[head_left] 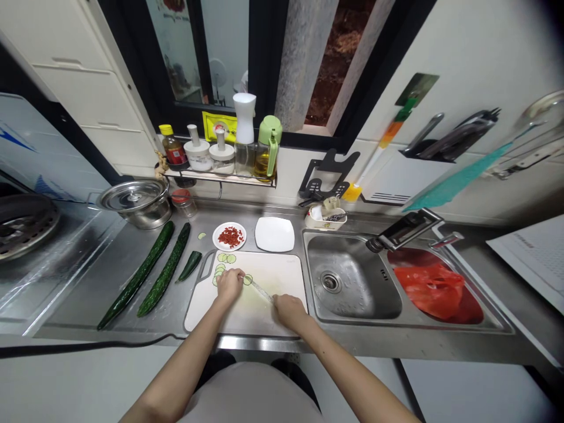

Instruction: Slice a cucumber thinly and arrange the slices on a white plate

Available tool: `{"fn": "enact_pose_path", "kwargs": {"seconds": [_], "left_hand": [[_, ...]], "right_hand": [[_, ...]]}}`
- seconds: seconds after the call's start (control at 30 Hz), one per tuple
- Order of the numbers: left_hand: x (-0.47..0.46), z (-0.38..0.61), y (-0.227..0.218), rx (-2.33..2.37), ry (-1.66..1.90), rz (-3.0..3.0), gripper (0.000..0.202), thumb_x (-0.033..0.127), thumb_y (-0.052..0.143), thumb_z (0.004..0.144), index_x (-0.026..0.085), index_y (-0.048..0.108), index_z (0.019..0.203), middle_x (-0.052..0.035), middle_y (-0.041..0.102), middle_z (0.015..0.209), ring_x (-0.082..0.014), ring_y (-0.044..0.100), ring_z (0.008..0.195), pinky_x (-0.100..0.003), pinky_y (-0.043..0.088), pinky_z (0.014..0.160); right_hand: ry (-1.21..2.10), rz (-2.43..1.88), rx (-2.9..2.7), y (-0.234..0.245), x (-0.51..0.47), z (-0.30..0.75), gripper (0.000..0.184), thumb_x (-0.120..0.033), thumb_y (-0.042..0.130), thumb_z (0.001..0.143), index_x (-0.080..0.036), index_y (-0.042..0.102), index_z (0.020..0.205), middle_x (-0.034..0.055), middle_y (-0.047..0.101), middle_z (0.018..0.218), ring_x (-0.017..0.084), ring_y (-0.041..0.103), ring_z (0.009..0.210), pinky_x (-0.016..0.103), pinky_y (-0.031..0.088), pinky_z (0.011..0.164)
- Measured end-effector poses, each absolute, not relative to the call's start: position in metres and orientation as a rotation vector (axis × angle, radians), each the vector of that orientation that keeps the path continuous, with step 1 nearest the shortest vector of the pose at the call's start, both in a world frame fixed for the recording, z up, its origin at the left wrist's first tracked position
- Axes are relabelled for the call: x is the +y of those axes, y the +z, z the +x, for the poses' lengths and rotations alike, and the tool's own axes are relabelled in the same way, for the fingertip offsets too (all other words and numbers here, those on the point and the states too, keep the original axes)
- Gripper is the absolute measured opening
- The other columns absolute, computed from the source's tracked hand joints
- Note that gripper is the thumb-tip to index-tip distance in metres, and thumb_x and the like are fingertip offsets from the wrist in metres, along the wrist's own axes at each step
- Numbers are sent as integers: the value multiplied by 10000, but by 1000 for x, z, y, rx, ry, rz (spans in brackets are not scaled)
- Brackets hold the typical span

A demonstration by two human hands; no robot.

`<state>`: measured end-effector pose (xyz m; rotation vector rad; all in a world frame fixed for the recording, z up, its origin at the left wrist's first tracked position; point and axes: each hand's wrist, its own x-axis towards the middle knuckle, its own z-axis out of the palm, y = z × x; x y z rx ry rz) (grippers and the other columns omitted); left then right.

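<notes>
White cutting board (258, 322): mid-board, the right hand (289, 311) grips a knife (261, 291) slanting away leftward to a cucumber slice (248, 280) nearer the left hand (230, 285), whose grasp is unclear.

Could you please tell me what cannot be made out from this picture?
All in the head view:
Knife handle: hidden by the right hand closed around it.
Left hand grip: its fingertips are too small to tell whether they hold the nearby cucumber slice.
Red bag: its folds hide whether anything is inside.
Sauce bottle label: print too small to read.
</notes>
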<state>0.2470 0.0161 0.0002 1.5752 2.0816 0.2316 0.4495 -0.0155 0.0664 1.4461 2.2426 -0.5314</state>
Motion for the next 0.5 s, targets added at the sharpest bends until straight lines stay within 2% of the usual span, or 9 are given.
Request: {"fn": "enact_pose_path", "kwargs": {"seconds": [0.2, 0.33, 0.5], "left_hand": [[15, 247, 3, 2096, 228, 1574, 286, 212, 459, 831, 283, 706, 955, -43, 697, 1047, -263, 552, 1072, -408, 342, 915], [15, 248, 5, 2086, 204, 1567, 219, 282, 532, 797, 284, 690, 949, -35, 695, 997, -258, 559, 1046, -406, 337, 920], [17, 252, 6, 2102, 152, 1582, 203, 221, 550, 768, 257, 654, 939, -40, 677, 1022, -246, 567, 1034, -379, 354, 897]], "right_hand": [[-544, 1462, 2230, 67, -18, 448, 339, -78, 386, 846, -126, 618, 1089, 177, 687, 989, 259, 653, 983, 325, 468, 757], [-542, 1471, 2242, 65, -19, 450, 340, -90, 377, 851, -122, 622, 1085, 178, 690, 976, 265, 654, 979, 338, 472, 759], [-542, 1493, 2231, 62, -25, 456, 325, -114, 375, 870, -131, 625, 1078, 173, 691, 975, 256, 656, 973, 334, 470, 764]]}}
